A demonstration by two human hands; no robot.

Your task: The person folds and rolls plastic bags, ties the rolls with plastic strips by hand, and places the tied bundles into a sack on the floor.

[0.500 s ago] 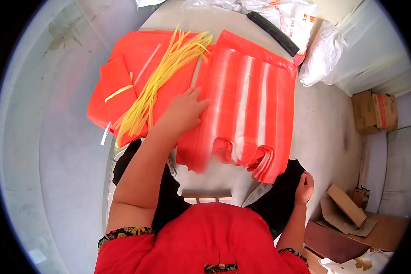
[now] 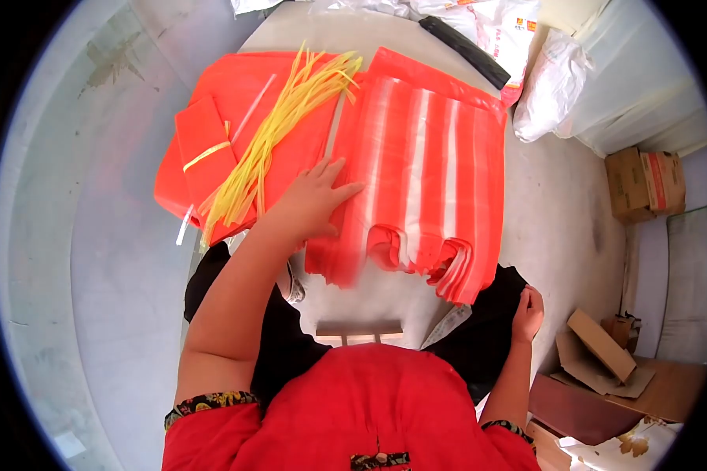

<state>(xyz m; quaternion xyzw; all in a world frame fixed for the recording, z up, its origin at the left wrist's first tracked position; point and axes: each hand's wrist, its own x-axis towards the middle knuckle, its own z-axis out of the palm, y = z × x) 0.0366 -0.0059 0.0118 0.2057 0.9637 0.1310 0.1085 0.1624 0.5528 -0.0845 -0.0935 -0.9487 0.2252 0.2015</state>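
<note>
My left hand (image 2: 313, 198) lies with spread fingers at the left edge of a stack of red plastic carrier bags (image 2: 434, 173), whose pale stripes run lengthwise and whose cut-out handle ends face me. To its left is a larger pile of flat red plastic (image 2: 236, 78). On that pile lie a bundle of yellow plastic strips (image 2: 279, 129) and a small folded red packet (image 2: 202, 141) tied with a yellow strip. Beside my right thigh, my right hand (image 2: 528, 314) has its fingers curled in; whatever may be inside them is hidden.
At the back right are a black roll (image 2: 465, 51), printed white sacks (image 2: 514, 35) and a white plastic bundle (image 2: 554, 86). Cardboard boxes (image 2: 632, 184) stand at the right, with an opened carton (image 2: 597, 357) lower down. A pale wall (image 2: 110, 235) curves along the left.
My left hand has shifted slightly toward me along the bag stack's left edge. My right hand stays curled by my thigh. The view has tilted a little.
</note>
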